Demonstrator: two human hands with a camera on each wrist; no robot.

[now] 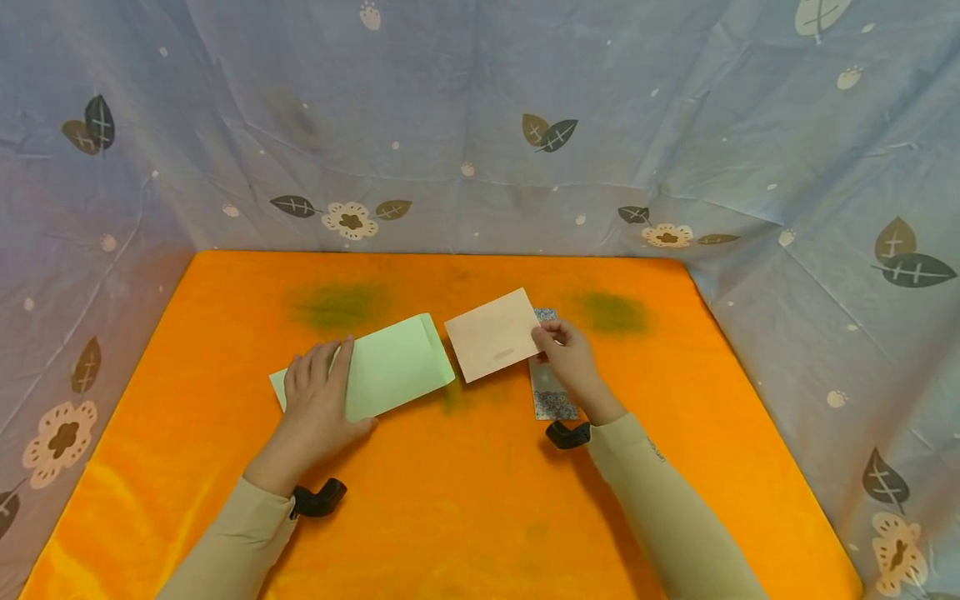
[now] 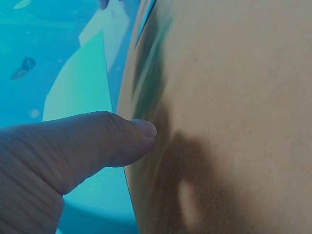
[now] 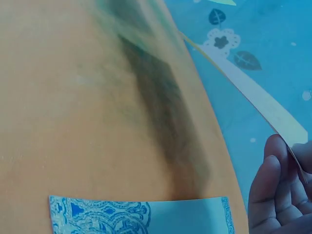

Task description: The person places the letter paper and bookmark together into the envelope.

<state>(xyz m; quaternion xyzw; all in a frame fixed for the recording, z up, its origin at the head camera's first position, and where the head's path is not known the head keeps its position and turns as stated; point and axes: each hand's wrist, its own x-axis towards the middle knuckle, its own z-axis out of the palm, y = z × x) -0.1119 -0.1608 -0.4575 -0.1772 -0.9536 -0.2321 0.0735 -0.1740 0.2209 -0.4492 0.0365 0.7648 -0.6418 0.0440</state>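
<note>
Right sleeve (image 1: 667,500) nearest. Left hand (image 1: 315,404) spans green envelope (image 1: 397,362), thumb at near edge, probably for steadiness. Right hand (image 1: 576,362) pinches pale card (image 1: 493,335) by edge, leaving most free leftward of grip; patterned slip (image 1: 553,406) beneath that hand.

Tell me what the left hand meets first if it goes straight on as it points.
Past the green rectangular paper envelope beneath it, the left hand would likely meet the grey-blue leaf-print cloth curtain behind the orange tabletop, though depth is unclear.
</note>
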